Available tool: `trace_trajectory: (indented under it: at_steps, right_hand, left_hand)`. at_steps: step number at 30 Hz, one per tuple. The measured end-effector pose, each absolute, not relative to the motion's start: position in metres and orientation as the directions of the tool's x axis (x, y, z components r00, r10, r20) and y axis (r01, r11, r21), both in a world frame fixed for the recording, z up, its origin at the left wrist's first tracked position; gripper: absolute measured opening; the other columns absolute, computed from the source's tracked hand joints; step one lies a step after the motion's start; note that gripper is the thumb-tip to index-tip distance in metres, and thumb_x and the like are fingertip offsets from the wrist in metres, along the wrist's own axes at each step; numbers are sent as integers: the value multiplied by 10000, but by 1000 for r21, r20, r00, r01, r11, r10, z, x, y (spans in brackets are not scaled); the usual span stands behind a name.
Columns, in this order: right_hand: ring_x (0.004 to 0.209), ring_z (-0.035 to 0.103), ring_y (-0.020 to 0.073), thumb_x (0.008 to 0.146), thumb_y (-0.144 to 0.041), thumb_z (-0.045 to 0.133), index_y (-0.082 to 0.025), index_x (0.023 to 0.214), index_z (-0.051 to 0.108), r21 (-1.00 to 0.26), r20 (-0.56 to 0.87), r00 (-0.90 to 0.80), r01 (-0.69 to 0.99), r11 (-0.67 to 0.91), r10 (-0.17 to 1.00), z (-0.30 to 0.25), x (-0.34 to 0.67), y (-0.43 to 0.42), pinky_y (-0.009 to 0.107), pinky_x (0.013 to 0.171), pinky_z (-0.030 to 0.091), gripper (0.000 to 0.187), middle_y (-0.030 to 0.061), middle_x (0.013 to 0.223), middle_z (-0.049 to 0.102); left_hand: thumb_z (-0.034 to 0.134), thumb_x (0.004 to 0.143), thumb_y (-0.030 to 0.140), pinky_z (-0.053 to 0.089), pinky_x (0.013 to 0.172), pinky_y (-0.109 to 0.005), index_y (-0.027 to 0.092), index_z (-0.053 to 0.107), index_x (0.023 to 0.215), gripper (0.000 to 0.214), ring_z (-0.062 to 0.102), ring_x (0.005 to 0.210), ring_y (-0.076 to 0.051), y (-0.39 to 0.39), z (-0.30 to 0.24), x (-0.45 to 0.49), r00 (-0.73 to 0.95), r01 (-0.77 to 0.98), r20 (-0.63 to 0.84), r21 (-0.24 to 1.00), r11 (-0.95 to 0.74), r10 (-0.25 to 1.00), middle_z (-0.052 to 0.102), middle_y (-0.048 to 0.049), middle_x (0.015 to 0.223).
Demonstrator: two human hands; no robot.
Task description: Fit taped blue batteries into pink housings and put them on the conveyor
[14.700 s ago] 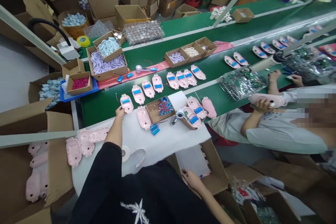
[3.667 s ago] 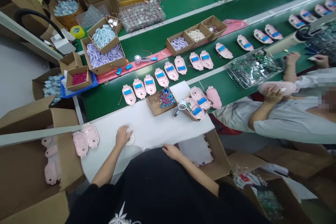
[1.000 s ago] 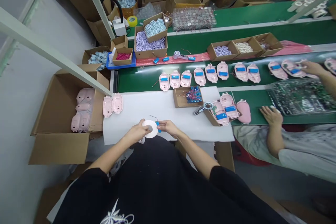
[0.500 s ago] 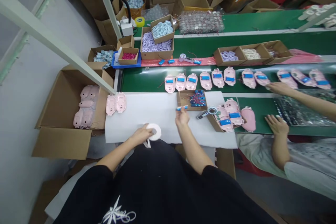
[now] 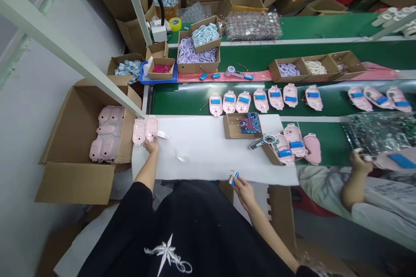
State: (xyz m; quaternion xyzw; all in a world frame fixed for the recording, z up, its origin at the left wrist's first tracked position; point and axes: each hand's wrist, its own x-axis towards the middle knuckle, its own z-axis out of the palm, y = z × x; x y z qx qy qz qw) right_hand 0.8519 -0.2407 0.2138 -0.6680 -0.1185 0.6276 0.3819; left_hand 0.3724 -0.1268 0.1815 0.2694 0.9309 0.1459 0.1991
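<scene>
My left hand (image 5: 151, 144) reaches to the left end of the white mat (image 5: 208, 151). Its fingers rest on the near end of the right one of two pink shells (image 5: 145, 129). A thin white strip of tape (image 5: 180, 157) trails from that hand across the mat. Whether the hand grips the shell is unclear. My right hand (image 5: 243, 189) is at the mat's near edge, shut on a small blue battery (image 5: 234, 178) with a white patch on it.
A big carton (image 5: 78, 138) of pink shells stands left of the mat. A small box of wired blue batteries (image 5: 248, 123) sits at the mat's far edge. Pink shells with batteries (image 5: 253, 100) line the green belt. A co-worker's hand (image 5: 359, 165) is at right, and a white post (image 5: 65, 47) crosses above.
My left hand left the tape roll and moved left to the pink shells. My right hand drew back from the battery box to the near edge, holding a battery. The co-worker's arms pulled back.
</scene>
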Motion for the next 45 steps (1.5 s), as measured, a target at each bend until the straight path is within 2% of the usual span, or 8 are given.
trace_trajectory:
  at_steps: [4,9,15,19,24,28,34,45]
  right_hand:
    - [926,773,245,513,-471,984,-205,943,785,-665,-745,229,-330,-670,626,215,862,-248,292,803,664,544,73,1018,803]
    - [969,773,280,540,-495,969,-195,941,777,-691,-718,178,-305,-656,674,223,852,-236,328,844,662,536,98,1016,800]
    - [989,771,293,550,-480,963,-182,972,768,-683,-722,102,-259,-682,684,225,833,-225,360,870,648,552,113,1017,799]
    - [994,767,290,555,-477,966,-192,988,767,-678,-718,42,-268,-684,695,225,821,-219,377,900,640,555,111,1027,800]
    - [1001,760,279,546,-482,973,-170,1001,754,-701,-678,-17,-283,-654,735,230,805,-202,368,920,626,593,122,1022,795]
    - [1025,751,273,553,-479,970,-174,1009,751,-717,-651,-76,-265,-645,755,236,786,-189,368,939,609,590,115,1028,794]
    - [1038,741,263,550,-491,969,-189,1042,739,-729,-604,-185,-262,-632,775,246,755,-178,390,965,580,621,104,1057,792]
    - [1000,730,276,576,-412,944,-197,1039,735,-888,-375,-359,-124,-442,854,293,699,-136,450,932,584,552,89,1040,788]
  left_hand:
    - [639,953,424,479,1035,-522,190,531,1366,487,547,1238,-298,-104,165,356,-849,304,-323,349,887,418,514,-126,1416]
    - [708,861,352,449,1063,-500,206,643,1044,242,486,1325,-368,-103,164,358,-832,288,-360,372,883,423,357,-154,1519]
    - [851,732,355,514,986,-418,181,514,1289,674,645,1151,-311,-129,169,363,-777,260,-427,452,853,463,532,-190,1378]
    - [730,887,327,567,894,-372,155,584,1193,379,704,1000,-230,-155,171,370,-756,172,-476,518,838,450,697,-108,1122]
    - [499,1023,275,602,730,-315,138,495,1321,328,743,853,-189,-194,186,378,-784,66,-458,610,790,420,686,-167,1219]
    - [527,1008,297,616,683,-291,188,460,1368,382,763,835,-198,-221,201,385,-775,43,-426,701,712,467,688,-161,1238]
    - [583,971,321,661,748,-307,167,603,1230,303,742,1006,-209,-247,216,409,-734,-4,-393,818,575,554,693,-140,1246]
    - [657,909,474,690,656,-369,152,610,1242,466,759,901,-242,-270,263,456,-574,-35,-360,908,418,736,701,-147,1225]
